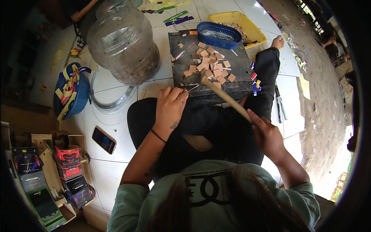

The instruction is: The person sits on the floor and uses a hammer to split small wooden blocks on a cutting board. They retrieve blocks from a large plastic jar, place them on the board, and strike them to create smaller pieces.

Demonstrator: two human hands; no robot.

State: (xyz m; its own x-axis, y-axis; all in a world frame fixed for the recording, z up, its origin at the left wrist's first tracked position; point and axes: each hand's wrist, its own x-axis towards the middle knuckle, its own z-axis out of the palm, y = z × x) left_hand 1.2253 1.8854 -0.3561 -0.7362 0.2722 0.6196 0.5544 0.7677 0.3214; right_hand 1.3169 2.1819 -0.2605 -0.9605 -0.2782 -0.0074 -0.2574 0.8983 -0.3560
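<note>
Holding a long wooden tool (226,96), the right grip (268,135) is wrapped around the end of it nearest the body. The tool slants up and to the left, away from this grip, and its far end is over the low black counter (240,65), right by the near side of a pile of small brown squares (210,63). The squares lie well apart from the right grip. The left grip (170,106) is at the near edge of the counter, with its fingers curled down. A thin shiny bit (194,87) pokes out just beside those fingertips, but I cannot tell if they are pinching it. The far end of the tool is near this bit, and the squares are a little farther off. Behind the pile are a blue tub (216,41) and a yellow tray (260,34). A big clear jug (119,42) stands to the left of the counter, with a loop of wire (121,101) by it on the white tile floor (102,164).
</note>
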